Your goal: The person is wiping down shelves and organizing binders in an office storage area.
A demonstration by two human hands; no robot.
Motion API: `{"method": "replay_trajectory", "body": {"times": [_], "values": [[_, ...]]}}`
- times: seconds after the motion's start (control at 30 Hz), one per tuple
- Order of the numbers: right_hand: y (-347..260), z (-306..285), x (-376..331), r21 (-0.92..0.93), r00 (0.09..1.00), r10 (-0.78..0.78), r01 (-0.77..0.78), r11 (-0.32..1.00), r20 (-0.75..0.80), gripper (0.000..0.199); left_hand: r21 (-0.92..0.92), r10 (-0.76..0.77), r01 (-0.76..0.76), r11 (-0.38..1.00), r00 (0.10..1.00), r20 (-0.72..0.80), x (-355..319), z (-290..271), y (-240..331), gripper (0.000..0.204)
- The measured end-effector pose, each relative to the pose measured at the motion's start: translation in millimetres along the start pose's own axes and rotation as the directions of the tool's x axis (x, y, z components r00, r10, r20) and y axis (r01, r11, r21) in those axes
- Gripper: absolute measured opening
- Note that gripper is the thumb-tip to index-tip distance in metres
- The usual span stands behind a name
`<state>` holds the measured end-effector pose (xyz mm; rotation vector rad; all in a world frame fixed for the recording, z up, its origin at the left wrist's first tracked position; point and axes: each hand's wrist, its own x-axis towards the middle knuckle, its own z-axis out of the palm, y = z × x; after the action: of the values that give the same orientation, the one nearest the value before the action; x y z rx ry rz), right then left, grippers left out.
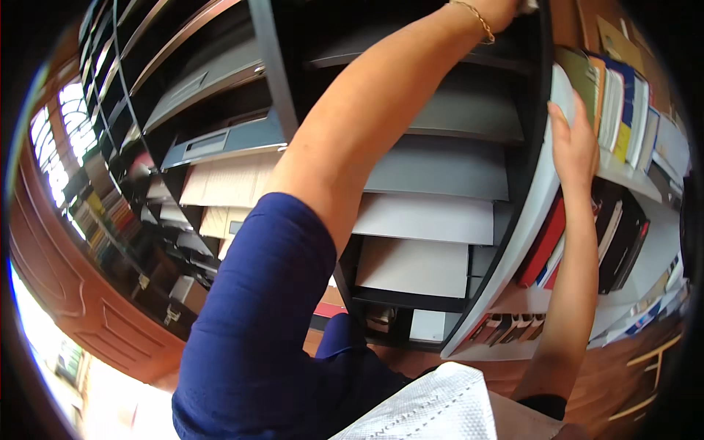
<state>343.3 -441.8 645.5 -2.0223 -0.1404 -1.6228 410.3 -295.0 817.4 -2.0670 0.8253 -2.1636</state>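
My left arm, in a blue sleeve, reaches up across a tall black shelf unit (425, 299). A thin gold-coloured bracelet (480, 22) circles its wrist. My left hand (500, 12) is at the top edge of the view, by the unit's right side. Its fingers are mostly cut off, and a small whitish bit shows beside them. Lower on the right, my right hand (576, 150) grips the front edge of a white bookcase side panel (541, 172), thumb on one side and fingers on the other. Books and folders (614, 103) stand just right of it.
Grey and pale boards (433, 218) lie stacked as shelves in the black unit. More books (543, 242) fill the white bookcase below. A brown panelled wooden piece (95, 301) and a bright window (66, 125) are at the left. White textured material (433, 403) covers the lower middle.
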Motion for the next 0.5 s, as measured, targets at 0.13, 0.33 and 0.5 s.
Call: {"method": "replay_trajectory", "body": {"times": [0.13, 0.33, 0.5], "values": [[3, -6, -3, -0.024, 0.997, 0.051, -0.050, 0.998, 0.066, 0.054, -0.188, 0.202, -0.193, 0.963, 0.979, 0.031, -13, -19, -39, 0.017], [9, -3, -1, -0.050, 0.995, 0.058, -0.054, 0.997, 0.078, 0.056, 0.138, 0.333, -0.383, 0.913, 0.898, 0.287, -45, -82, -124, 0.025], [26, 3, 2, -0.071, 1.000, 0.002, -0.001, 0.997, 0.020, 0.058, 0.416, 0.387, -0.445, 0.793, 0.896, 0.220, -30, -148, -184, 0.026]]}}
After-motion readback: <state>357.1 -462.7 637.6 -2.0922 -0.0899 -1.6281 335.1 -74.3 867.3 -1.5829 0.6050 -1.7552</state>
